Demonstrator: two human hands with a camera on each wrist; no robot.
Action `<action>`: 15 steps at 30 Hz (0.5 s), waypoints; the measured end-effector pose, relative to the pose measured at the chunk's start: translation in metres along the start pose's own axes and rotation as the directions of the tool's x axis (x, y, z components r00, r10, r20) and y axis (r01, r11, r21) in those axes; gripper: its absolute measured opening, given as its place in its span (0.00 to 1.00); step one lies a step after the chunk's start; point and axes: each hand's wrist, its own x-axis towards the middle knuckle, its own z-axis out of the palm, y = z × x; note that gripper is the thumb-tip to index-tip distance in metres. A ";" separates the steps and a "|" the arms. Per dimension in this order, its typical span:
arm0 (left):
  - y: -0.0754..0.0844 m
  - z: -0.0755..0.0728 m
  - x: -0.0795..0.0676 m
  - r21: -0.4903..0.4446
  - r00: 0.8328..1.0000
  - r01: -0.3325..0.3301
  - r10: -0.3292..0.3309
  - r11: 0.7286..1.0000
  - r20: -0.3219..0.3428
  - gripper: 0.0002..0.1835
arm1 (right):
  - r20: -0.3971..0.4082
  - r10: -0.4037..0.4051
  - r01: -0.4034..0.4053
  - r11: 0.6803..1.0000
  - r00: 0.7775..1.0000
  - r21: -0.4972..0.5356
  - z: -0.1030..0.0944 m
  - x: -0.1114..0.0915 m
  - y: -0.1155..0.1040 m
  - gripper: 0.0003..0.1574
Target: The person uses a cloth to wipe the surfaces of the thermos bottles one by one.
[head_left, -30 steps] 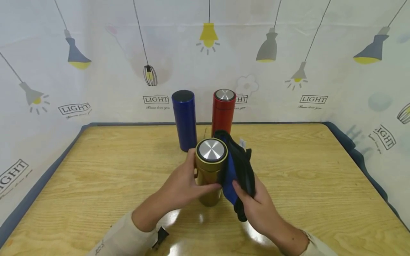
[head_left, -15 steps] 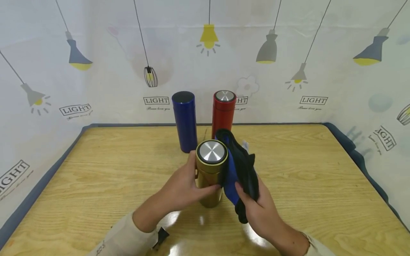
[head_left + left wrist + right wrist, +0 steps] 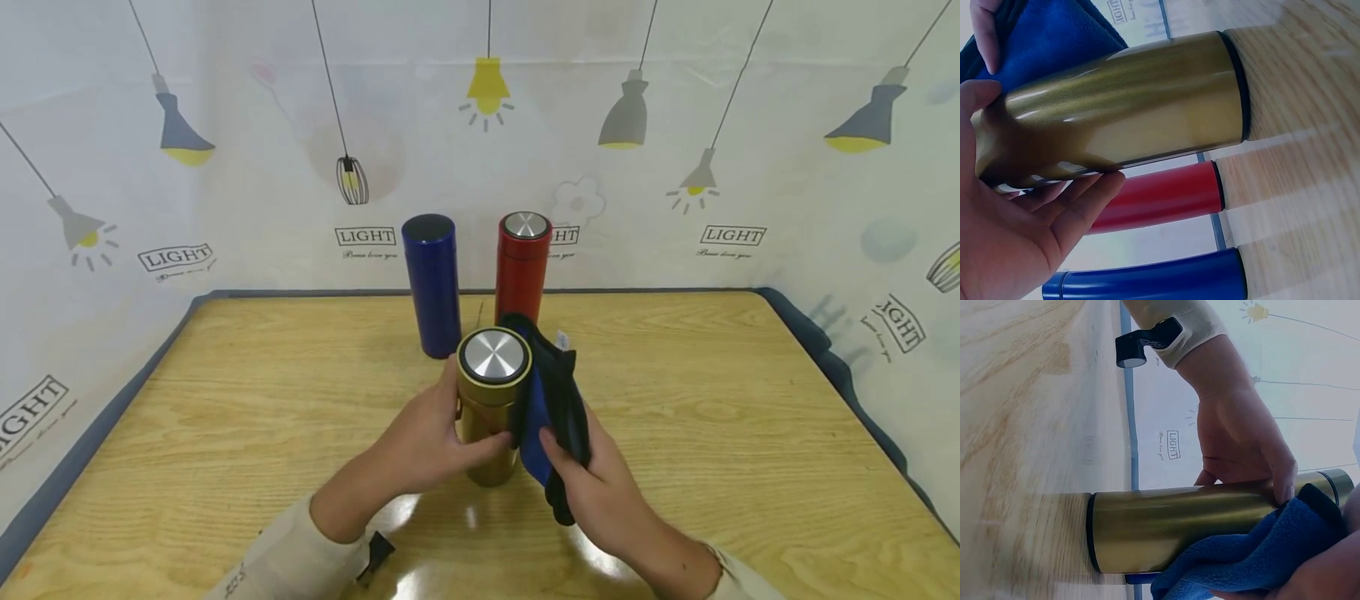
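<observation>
Sleeves, one pair: pale, cuffed above both wrists; left sleeve (image 3: 292,554) at the near edge, a small black device (image 3: 1157,342) strapped at its cuff.

Right hand (image 3: 609,493), one: clamped on the cloth, thumb laid along the blue face, remaining fingers mostly hidden on the far side of the folds. Situated to the right of the gold flask, just beside it, with the cloth between.

Cloth (image 3: 538,437), one: blue, plush in the wrist views, with a black edge and black outer side; folded, held on edge, lying along the right side of the gold flask and touching it. Small white tag (image 3: 562,340) near its far end.

Left hand (image 3: 423,442), one: wrapped about the gold flask from the left, thumb across the near face with its tip near the cloth, other fingers around the left and far side.

Gold flask (image 3: 486,421), one: cylindrical, upright, black base ring at the surface (image 3: 262,400), which is light wood-grained; lid top silver with a dark rim. Located within the left hand's grip, lid above the fingers.

Blue flask (image 3: 432,292), one: upright, dark top, beyond the gold flask and to its left, apart from both hands.

Red flask (image 3: 520,271), one: upright, silver top, right of the blue flask, its lower part hidden by the cloth and gold flask.

Backdrop (image 3: 420,100), one: white, printed with hanging lamps and the word "LIGHT".
</observation>
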 end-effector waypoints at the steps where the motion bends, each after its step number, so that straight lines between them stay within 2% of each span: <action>1: 0.000 0.000 0.000 0.013 1.000 0.000 0.000 1.000 -0.005 0.50 | -0.001 0.012 -0.012 1.000 1.000 -0.002 0.000 0.000 0.000 0.29; 5: 0.001 0.001 0.000 0.039 0.999 0.031 -0.030 0.999 -0.030 0.54 | -0.028 0.007 -0.006 1.000 1.000 0.030 0.001 -0.001 -0.001 0.26; 9: 0.002 0.002 0.001 -0.030 0.998 0.054 -0.055 0.998 -0.038 0.55 | -0.070 -0.040 0.045 0.997 0.997 0.066 0.002 -0.003 -0.003 0.24; 15: 0.000 0.002 0.003 -0.092 0.999 0.018 -0.021 0.996 -0.039 0.53 | -0.116 -0.113 0.120 0.991 0.987 0.058 0.002 -0.003 -0.003 0.24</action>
